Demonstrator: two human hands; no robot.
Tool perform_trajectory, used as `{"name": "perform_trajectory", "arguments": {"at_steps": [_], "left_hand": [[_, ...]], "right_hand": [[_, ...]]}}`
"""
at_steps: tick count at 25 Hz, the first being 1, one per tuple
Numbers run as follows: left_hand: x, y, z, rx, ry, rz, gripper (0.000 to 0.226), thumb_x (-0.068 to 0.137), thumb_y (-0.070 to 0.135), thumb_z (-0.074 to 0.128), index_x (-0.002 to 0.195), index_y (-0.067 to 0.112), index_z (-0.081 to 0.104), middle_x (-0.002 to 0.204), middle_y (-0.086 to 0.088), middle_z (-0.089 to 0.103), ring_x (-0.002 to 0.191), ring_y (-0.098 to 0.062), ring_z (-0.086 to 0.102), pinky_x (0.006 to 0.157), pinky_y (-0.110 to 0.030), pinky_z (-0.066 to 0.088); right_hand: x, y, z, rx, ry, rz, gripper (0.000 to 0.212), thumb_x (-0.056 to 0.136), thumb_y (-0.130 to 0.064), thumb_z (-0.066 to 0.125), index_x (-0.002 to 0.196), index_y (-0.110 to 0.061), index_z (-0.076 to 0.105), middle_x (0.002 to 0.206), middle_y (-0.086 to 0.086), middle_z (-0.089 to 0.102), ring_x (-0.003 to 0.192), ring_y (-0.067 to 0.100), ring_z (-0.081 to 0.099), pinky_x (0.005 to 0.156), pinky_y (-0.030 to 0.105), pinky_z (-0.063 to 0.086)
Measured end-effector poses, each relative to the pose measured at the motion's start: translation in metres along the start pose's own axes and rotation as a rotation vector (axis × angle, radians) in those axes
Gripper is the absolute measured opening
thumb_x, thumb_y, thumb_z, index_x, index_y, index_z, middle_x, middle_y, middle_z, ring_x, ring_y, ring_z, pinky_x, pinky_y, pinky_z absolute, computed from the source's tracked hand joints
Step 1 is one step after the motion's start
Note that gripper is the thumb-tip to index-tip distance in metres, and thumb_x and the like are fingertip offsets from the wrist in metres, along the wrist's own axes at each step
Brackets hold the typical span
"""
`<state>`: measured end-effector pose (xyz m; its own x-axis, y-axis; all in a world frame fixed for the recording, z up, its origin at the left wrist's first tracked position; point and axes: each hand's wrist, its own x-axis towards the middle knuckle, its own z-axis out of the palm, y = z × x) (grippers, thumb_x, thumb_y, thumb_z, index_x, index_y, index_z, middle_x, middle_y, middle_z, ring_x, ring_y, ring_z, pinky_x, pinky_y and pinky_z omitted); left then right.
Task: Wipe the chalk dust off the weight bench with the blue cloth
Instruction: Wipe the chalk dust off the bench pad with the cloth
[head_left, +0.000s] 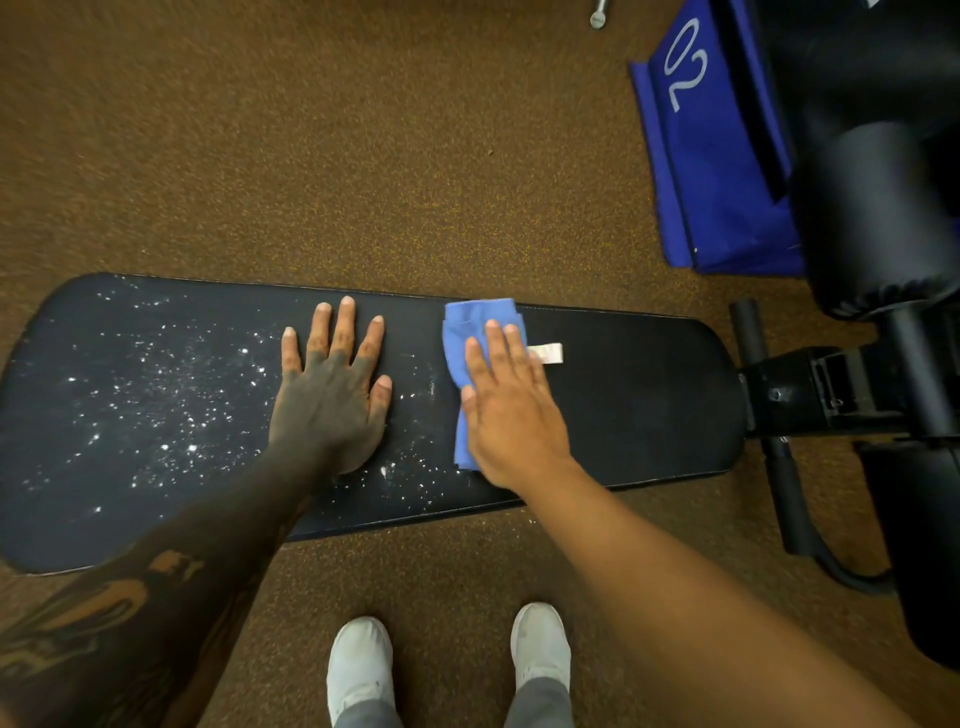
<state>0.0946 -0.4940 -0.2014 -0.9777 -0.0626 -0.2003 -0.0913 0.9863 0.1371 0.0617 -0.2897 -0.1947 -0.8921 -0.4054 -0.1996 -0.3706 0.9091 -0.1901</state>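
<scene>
The long black padded bench (623, 395) lies crosswise in front of the person, on brown speckled floor (363, 156). The right hand (511, 410) lies flat on a folded blue cloth (467, 332), which sits on the pad a little right of the middle, reaching from near the far edge toward the near one; a small white tag (549, 353) pokes out from under it on the right. The fingers (498, 348) of that hand are straight and held close together, pressing the cloth down rather than pinching it. The left hand (332, 395) rests palm-down on the bare pad just beside the cloth but apart from it, fingers spread wide, seemingly bracing the body.

White chalk dust (156, 395) speckles the left part of the pad thickly, with a thinner scatter between the two hands and along the near edge. The pad to the right of the cloth looks clean. So the wiping appears to be under way, with roughly the right portion done and the larger dusty part left.

The next move likely calls for sliding the cloth leftward under steady flat pressure. The left hand sits on the path and on top of dust, so it would have to lift away first. Loose powder may be pushed along instead of picked up, so refolding to a clean face could help
</scene>
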Motion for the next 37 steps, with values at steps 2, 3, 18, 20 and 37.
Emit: {"name": "perform_trajectory", "arguments": {"at_steps": [2,3,18,20,37], "left_hand": [[0.0,-0.001,0.001,0.003,-0.006,0.003,0.069,0.093,0.051,0.01,0.155,0.022,0.002,0.165,-0.01,-0.007,0.151,-0.028,-0.011,0.12,-0.054,-0.003],[0.0,-0.001,0.002,0.002,-0.007,0.003,0.069,0.093,0.051,0.01,0.155,0.022,0.001,0.165,-0.009,-0.007,0.151,-0.028,-0.011,0.12,-0.054,-0.003],[-0.001,-0.007,0.002,-0.026,0.017,0.026,0.068,0.093,0.048,0.011,0.155,0.019,0.008,0.165,-0.011,-0.002,0.151,-0.028,-0.007,0.12,-0.053,-0.001],[-0.002,-0.011,0.002,-0.016,0.022,0.011,0.069,0.093,0.048,0.011,0.155,0.018,0.009,0.165,-0.012,0.0,0.151,-0.029,-0.006,0.119,-0.054,-0.001],[-0.021,-0.047,0.001,0.002,0.019,-0.055,0.07,0.093,0.05,0.012,0.156,0.021,0.006,0.164,-0.013,-0.003,0.151,-0.031,-0.007,0.118,-0.054,-0.004]], "right_hand": [[0.017,0.003,-0.003,0.017,0.001,0.104,0.054,0.103,-0.03,0.024,0.154,-0.014,0.014,0.164,0.01,-0.002,0.15,0.026,-0.01,0.122,0.045,0.005],[0.027,-0.003,-0.004,0.051,-0.001,0.138,0.054,0.104,-0.03,0.023,0.154,-0.014,0.013,0.164,0.01,-0.003,0.15,0.026,-0.012,0.122,0.045,0.003],[0.006,-0.041,0.007,0.105,0.011,0.111,0.054,0.104,-0.031,0.024,0.155,-0.015,0.013,0.164,0.012,-0.004,0.149,0.027,-0.015,0.122,0.046,-0.001],[-0.003,-0.055,0.01,0.108,0.0,0.038,0.055,0.103,-0.031,0.024,0.155,-0.015,0.013,0.164,0.011,-0.004,0.149,0.027,-0.017,0.122,0.046,-0.002],[-0.037,-0.08,0.017,0.066,-0.034,-0.068,0.056,0.103,-0.031,0.023,0.155,-0.015,0.01,0.164,0.01,-0.004,0.149,0.026,-0.017,0.122,0.045,0.0]]}}
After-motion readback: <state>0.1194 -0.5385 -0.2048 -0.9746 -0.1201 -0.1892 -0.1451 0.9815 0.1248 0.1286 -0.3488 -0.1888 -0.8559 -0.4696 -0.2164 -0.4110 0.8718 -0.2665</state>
